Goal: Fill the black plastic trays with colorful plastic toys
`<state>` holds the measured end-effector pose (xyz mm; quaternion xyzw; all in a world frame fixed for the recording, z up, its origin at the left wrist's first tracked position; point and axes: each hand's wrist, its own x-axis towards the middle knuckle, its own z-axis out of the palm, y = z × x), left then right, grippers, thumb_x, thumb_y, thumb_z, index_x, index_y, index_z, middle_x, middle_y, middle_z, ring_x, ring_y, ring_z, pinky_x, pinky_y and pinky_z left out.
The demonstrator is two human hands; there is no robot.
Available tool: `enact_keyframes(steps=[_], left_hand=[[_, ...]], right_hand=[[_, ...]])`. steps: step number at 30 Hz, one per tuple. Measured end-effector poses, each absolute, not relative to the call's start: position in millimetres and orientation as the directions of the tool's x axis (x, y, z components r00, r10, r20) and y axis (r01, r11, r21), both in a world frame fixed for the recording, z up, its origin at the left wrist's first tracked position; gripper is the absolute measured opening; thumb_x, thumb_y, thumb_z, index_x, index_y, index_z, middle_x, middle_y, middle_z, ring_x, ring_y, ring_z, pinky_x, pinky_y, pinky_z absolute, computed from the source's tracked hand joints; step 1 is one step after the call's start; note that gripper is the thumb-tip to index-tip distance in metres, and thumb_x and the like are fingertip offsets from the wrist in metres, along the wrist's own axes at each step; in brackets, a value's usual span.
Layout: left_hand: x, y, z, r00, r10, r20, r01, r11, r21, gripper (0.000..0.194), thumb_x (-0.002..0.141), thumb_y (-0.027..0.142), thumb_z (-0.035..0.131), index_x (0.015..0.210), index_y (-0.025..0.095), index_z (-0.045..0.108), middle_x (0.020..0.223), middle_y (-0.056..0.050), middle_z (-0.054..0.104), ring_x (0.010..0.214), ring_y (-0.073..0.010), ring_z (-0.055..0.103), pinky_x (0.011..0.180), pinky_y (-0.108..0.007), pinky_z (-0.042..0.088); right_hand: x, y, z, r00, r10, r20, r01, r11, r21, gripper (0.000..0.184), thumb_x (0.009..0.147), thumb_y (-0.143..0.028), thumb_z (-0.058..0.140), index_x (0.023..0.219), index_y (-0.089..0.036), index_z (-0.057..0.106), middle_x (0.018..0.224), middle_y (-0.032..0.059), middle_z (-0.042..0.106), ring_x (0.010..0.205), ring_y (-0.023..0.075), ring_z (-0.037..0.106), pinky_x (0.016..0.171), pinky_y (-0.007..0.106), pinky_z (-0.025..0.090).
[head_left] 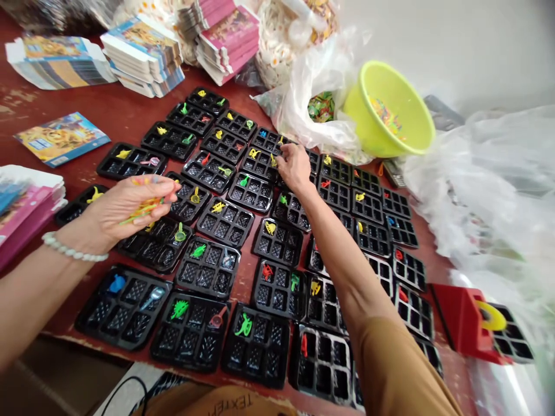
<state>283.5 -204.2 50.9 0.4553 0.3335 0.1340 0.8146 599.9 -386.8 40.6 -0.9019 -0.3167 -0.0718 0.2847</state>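
Several black compartment trays [224,222] lie in rows across a red table, most with one or two small coloured plastic toys in them. My left hand [125,207] hovers over the left trays, fingers curled round a bunch of small coloured toys [145,209]. My right hand [295,166] reaches to the far rows, fingertips pinched down at a tray [269,140] near a yellow toy. What the fingertips pinch is too small to make out.
A lime green bowl [401,101] with small toys tilts at the back right beside clear plastic bags [303,104]. Stacks of flat printed cartons [143,55] stand at the back left and left edge. A red tape dispenser [466,323] sits at the right.
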Motion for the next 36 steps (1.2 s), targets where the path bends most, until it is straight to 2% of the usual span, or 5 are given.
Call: enact_keyframes(steps=[4, 9, 16, 27, 36], left_hand=[[296, -227, 53, 0.779, 0.455, -0.432, 0.165, 0.516, 0.840, 0.017, 0.078, 0.000, 0.083, 0.078, 0.013, 0.071, 0.074, -0.005, 0.071, 0.050, -0.0072, 0.062, 0.043, -0.010, 0.050], [312, -259, 54, 0.850, 0.336, -0.404, 0.196, 0.511, 0.837, 0.030, 0.076, 0.009, 0.092, 0.072, 0.015, 0.063, 0.061, 0.001, 0.059, 0.038, -0.0054, 0.050, 0.034, -0.011, 0.038], [311, -280, 49, 0.837, 0.299, -0.458, 0.223, 0.577, 0.786, 0.024, 0.088, 0.022, 0.086, 0.077, 0.014, 0.066, 0.066, -0.004, 0.066, 0.037, -0.0081, 0.052, 0.028, -0.013, 0.030], [281, -275, 49, 0.853, 0.226, -0.471, 0.234, 0.640, 0.732, 0.018, 0.076, 0.015, 0.074, 0.092, 0.009, 0.079, 0.078, -0.015, 0.072, 0.054, -0.0177, 0.066, 0.032, -0.017, 0.039], [288, -297, 52, 0.864, 0.202, -0.462, 0.286, 0.559, 0.778, 0.012, 0.089, 0.011, 0.076, 0.100, 0.012, 0.071, 0.082, -0.011, 0.073, 0.045, -0.0101, 0.059, 0.032, -0.013, 0.036]], right_hand=[[537, -395, 51, 0.589, 0.757, 0.284, 0.654, -0.240, -0.718, 0.024, 0.096, -0.033, 0.066, 0.112, -0.018, 0.077, 0.115, 0.0095, 0.077, 0.108, 0.0230, 0.068, 0.103, 0.041, 0.053], [445, -405, 45, 0.281, 0.955, 0.098, 0.161, 0.053, -0.986, 0.050, 0.085, -0.058, 0.082, 0.117, -0.020, 0.076, 0.098, 0.0024, 0.078, 0.087, 0.0151, 0.068, 0.080, 0.028, 0.055], [472, -425, 43, 0.541, 0.831, 0.126, 0.272, -0.031, -0.962, 0.029, 0.086, -0.044, 0.078, 0.101, -0.020, 0.081, 0.085, 0.0018, 0.078, 0.071, 0.0129, 0.063, 0.070, 0.028, 0.054], [555, -416, 24, 0.601, 0.786, 0.146, 0.757, -0.501, -0.418, 0.032, 0.092, -0.019, 0.061, 0.115, -0.016, 0.084, 0.111, 0.0139, 0.078, 0.107, 0.0296, 0.070, 0.102, 0.046, 0.052], [477, -436, 47, 0.288, 0.948, 0.139, 0.573, -0.054, -0.818, 0.030, 0.099, -0.038, 0.064, 0.110, -0.018, 0.082, 0.104, 0.0064, 0.079, 0.093, 0.0196, 0.068, 0.090, 0.035, 0.053]])
